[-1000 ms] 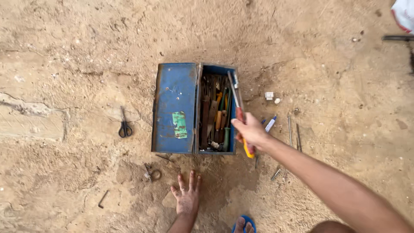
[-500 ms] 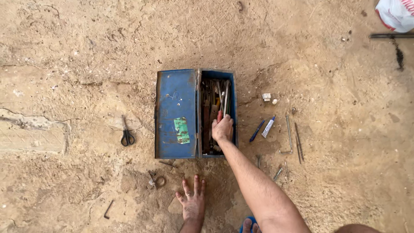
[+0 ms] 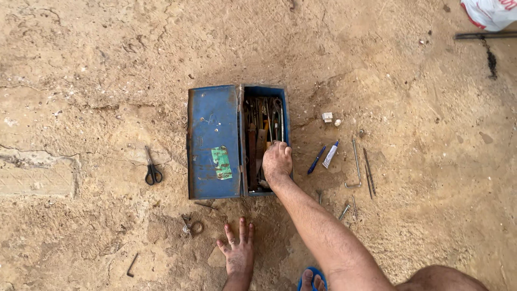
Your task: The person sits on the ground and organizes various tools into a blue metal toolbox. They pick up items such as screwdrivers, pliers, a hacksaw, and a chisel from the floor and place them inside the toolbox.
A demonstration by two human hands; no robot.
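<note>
A blue metal toolbox [image 3: 212,140] lies open on sandy ground, lid flat to the left with a green sticker on it. Its right half is filled with several hand tools [image 3: 264,116]. My right hand [image 3: 277,161] rests knuckles-up inside the box at its near right corner, fingers curled down among the tools; what lies under them is hidden. My left hand [image 3: 238,253] is pressed flat on the sand in front of the box, fingers spread, holding nothing.
Black scissors [image 3: 153,171] lie left of the box. To the right are a blue pen [image 3: 316,160], a white tube [image 3: 330,155], an L-shaped rod [image 3: 355,164], thin rods [image 3: 369,171] and bolts [image 3: 344,211]. A small hex key [image 3: 132,265] lies near left. A white bag [image 3: 490,12] sits far right.
My right hand carried an orange-handled tool from the box's right rim into the box and has sunk lower among the tools; the orange handle no longer shows. The left hand stayed on the sand.
</note>
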